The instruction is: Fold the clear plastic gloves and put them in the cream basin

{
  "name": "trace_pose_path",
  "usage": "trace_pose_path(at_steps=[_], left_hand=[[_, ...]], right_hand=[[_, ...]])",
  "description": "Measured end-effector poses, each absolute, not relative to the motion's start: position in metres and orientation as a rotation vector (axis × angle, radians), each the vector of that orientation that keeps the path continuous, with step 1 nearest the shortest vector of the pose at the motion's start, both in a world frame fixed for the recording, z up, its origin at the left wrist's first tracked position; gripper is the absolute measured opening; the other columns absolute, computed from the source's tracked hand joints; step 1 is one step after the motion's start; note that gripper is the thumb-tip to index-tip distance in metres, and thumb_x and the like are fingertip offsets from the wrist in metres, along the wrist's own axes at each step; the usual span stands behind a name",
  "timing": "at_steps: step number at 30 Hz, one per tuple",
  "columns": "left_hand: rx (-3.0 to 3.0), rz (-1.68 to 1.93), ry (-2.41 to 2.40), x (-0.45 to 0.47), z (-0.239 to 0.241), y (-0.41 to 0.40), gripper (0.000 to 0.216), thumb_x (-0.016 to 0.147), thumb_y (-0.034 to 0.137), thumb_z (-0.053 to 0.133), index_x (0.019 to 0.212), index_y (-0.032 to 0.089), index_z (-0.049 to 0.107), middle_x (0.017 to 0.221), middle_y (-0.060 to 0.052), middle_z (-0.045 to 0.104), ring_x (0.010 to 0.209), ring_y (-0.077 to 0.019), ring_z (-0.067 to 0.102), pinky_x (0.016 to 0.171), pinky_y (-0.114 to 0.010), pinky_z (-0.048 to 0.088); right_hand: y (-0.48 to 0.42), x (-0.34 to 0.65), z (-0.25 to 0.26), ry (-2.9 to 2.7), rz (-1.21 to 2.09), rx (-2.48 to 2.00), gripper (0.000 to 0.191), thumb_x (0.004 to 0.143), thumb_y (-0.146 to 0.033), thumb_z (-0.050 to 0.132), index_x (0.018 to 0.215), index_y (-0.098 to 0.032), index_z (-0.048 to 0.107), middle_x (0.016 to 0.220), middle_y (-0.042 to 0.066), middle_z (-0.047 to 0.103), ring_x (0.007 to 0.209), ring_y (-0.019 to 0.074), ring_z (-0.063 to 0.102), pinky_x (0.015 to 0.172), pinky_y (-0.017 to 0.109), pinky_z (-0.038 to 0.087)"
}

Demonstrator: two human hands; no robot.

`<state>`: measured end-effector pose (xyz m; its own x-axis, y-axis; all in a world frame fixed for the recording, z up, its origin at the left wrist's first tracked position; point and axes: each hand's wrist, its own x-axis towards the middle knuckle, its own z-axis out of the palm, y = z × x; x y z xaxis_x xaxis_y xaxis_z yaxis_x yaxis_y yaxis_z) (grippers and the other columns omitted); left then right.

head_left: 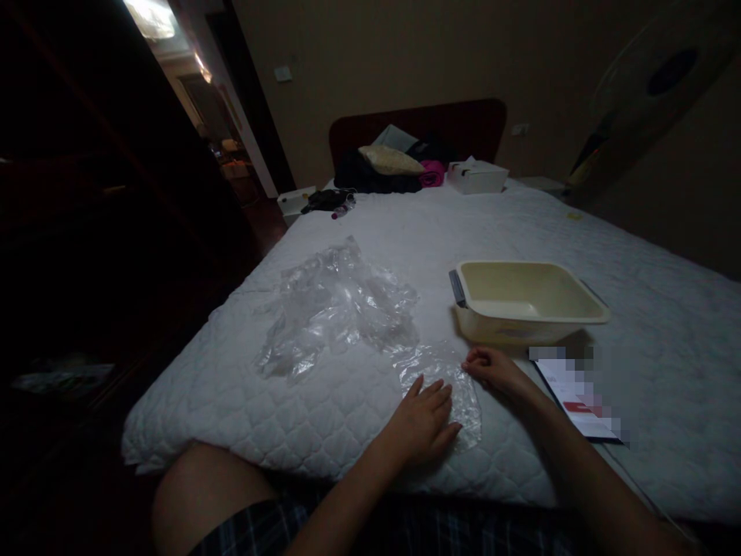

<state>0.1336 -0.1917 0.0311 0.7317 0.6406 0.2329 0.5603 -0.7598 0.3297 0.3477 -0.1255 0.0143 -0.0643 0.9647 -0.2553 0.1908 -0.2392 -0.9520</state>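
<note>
A clear plastic bag (470, 405) lies spread on the white quilted bed near its front edge. My left hand (425, 421) rests flat on this bag, palm down with fingers spread. At the bag's upper right edge, my right hand (491, 369) is closed in a pinch on the plastic. Just beyond and to the left lies a crumpled pile of clear plastic bags (341, 301). An empty cream basin (521, 330) with grey handles stands beyond my right hand.
A tablet or phone (579, 409) with a lit, partly blurred screen lies right of my right forearm, a cable near it. Bedding (390, 161), a white box (476, 177) and a small bottle (343, 210) sit at the bed's far end. A fan (665, 77) stands at the right.
</note>
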Motion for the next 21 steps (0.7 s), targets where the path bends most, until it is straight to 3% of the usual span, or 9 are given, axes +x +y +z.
trace_pose_path(at_steps=[5,8,10,17,21], left_hand=[[2.706,0.632,0.932,0.131,0.032,-0.191,0.031,0.089,0.030,0.041,0.115,0.016,0.051,0.127,-0.010,0.050,0.125,-0.0230,0.036,0.105,-0.045,0.023],[2.575,0.800,1.247,0.123,0.031,-0.190,0.023,0.087,0.024,0.041,0.100,0.015,0.058,0.109,-0.012,0.059,0.105,-0.0232,0.052,0.090,-0.040,0.040],[2.374,0.836,1.580,0.115,0.030,-0.187,0.021,0.087,0.021,0.040,0.088,0.017,0.060,0.091,-0.009,0.061,0.088,-0.0203,0.056,0.078,-0.033,0.044],[1.959,0.669,1.866,0.097,0.025,-0.171,0.018,0.081,0.019,0.046,0.068,0.017,0.058,0.077,-0.005,0.056,0.072,-0.0177,0.055,0.066,-0.027,0.038],[1.849,0.746,1.832,0.102,0.021,-0.166,0.015,0.080,0.020,0.047,0.075,0.017,0.061,0.080,-0.006,0.058,0.077,-0.0199,0.055,0.069,-0.029,0.038]], right_hand=[[-0.127,0.352,0.019,-1.342,1.298,-1.534,0.030,0.062,-0.044,0.067,0.069,-0.017,0.056,0.052,-0.003,0.051,0.042,0.0075,0.041,0.039,0.021,0.028],[-0.126,0.354,0.019,-1.347,1.275,-1.555,0.029,0.064,-0.043,0.065,0.075,-0.017,0.060,0.058,0.000,0.056,0.044,0.0087,0.044,0.040,0.023,0.031],[-0.126,0.355,0.018,-1.345,1.274,-1.558,0.030,0.065,-0.043,0.064,0.080,-0.017,0.062,0.061,0.001,0.058,0.046,0.0095,0.046,0.041,0.023,0.033],[-0.120,0.353,0.014,-1.354,1.308,-1.556,0.034,0.063,-0.041,0.064,0.085,-0.015,0.063,0.058,-0.001,0.056,0.044,0.0084,0.044,0.040,0.022,0.031],[-0.120,0.349,0.016,-1.375,1.293,-1.538,0.032,0.061,-0.039,0.065,0.081,-0.014,0.063,0.058,-0.002,0.055,0.046,0.0087,0.045,0.043,0.022,0.032]])
